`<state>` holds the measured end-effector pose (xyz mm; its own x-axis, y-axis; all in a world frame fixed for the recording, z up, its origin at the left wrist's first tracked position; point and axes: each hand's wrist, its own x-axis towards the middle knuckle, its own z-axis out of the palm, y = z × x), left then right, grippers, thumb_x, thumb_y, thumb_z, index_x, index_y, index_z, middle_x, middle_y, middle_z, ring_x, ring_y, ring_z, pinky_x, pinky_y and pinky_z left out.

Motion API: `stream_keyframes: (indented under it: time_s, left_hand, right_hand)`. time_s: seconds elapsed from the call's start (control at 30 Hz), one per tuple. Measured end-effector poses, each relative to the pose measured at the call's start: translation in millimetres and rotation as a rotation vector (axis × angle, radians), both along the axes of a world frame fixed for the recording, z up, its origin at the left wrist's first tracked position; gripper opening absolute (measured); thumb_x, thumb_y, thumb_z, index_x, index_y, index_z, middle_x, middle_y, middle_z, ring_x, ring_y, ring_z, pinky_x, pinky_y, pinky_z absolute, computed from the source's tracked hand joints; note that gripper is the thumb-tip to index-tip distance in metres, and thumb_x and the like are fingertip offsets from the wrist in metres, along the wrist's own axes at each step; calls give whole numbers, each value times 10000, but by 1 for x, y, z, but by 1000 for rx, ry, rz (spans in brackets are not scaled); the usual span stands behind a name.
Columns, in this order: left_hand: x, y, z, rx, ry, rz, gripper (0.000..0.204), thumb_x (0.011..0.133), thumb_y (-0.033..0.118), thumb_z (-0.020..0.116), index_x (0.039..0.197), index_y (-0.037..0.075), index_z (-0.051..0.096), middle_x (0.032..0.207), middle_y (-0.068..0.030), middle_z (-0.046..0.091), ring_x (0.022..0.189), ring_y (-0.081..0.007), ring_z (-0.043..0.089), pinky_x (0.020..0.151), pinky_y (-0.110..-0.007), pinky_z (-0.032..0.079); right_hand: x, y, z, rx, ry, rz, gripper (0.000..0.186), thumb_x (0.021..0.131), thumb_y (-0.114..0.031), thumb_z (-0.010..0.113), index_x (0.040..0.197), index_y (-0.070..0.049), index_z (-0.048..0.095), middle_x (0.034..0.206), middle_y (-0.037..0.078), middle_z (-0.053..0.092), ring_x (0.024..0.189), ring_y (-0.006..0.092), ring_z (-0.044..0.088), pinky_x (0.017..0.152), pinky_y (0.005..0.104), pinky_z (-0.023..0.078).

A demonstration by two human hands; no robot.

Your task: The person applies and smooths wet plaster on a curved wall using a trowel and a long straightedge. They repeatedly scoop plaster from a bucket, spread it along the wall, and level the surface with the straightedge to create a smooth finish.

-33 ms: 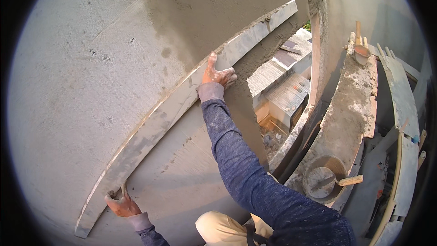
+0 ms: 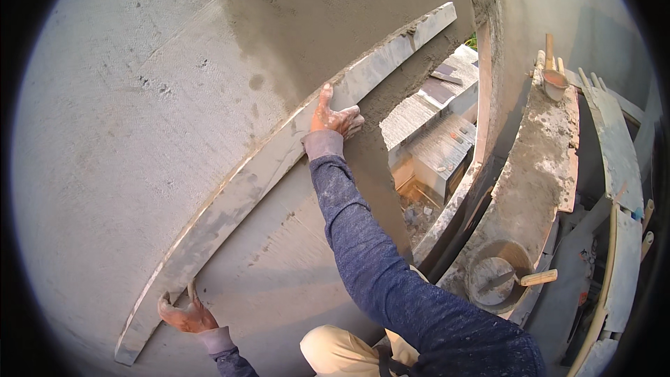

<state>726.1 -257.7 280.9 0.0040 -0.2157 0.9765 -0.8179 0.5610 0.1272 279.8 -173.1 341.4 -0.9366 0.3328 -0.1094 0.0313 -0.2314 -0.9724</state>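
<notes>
A long grey straightedge (image 2: 279,157) lies slantwise against the plastered wall (image 2: 139,98), running from lower left to upper right. My left hand (image 2: 185,315) grips its lower end, fingers hooked over the edge. My right hand (image 2: 335,119), on a blue-sleeved arm, holds the bar higher up, thumb along its upper edge and fingers curled at the lower edge. Both hands are smeared with mortar. Darker wet plaster (image 2: 335,21) covers the wall above the bar's upper half.
To the right, a mortar-crusted plank (image 2: 541,160) carries a round pan of mortar (image 2: 492,279) with a wooden-handled trowel (image 2: 537,278) in it. A small scoop (image 2: 555,84) sits at the plank's far end. Rooftops (image 2: 433,132) show far below through the gap. My knee (image 2: 342,352) is at the bottom.
</notes>
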Motion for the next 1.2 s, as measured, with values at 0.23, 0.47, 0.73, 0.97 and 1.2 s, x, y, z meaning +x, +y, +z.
stream_keyframes:
  time_s: [0.23,0.47,0.73,0.97,1.2]
  left_hand:
    - [4,-28,9,-166,-276,-113,802,825,529,615,1432,82,339,1482,-106,332,1384,-334,273,1153,-543,142]
    - [-3,-47,45,-312,-265,-94,777,854,530,575,1440,82,332,1467,-115,356,1362,-327,319,1147,-546,130]
    - [-40,-45,137,-441,-169,-166,687,868,386,639,1433,108,364,1455,-92,392,1362,-291,337,1138,-571,103]
    - [-33,-46,140,-455,-213,-113,683,878,349,636,1440,91,347,1454,-108,393,1357,-297,347,1137,-552,129]
    - [13,-48,6,-223,-340,-55,781,847,459,623,1439,48,319,1471,-124,346,1366,-343,306,1141,-555,174]
  right_hand:
    - [9,-10,-2,28,232,60,1035,831,-628,515,1464,51,56,1492,328,78,1403,444,99,1146,479,192]
    - [10,0,74,-61,446,156,978,845,-541,521,1478,10,20,1460,391,-16,1383,520,-9,1137,533,166]
    - [-20,-1,232,-11,655,23,945,850,-461,528,1461,63,35,1450,411,-11,1395,496,-20,1162,495,54]
    - [-17,1,224,-11,635,12,917,859,-454,514,1459,69,59,1446,418,8,1394,500,8,1163,491,62]
    - [14,-3,3,-43,398,122,948,856,-473,539,1477,24,22,1472,383,8,1401,475,46,1151,456,160]
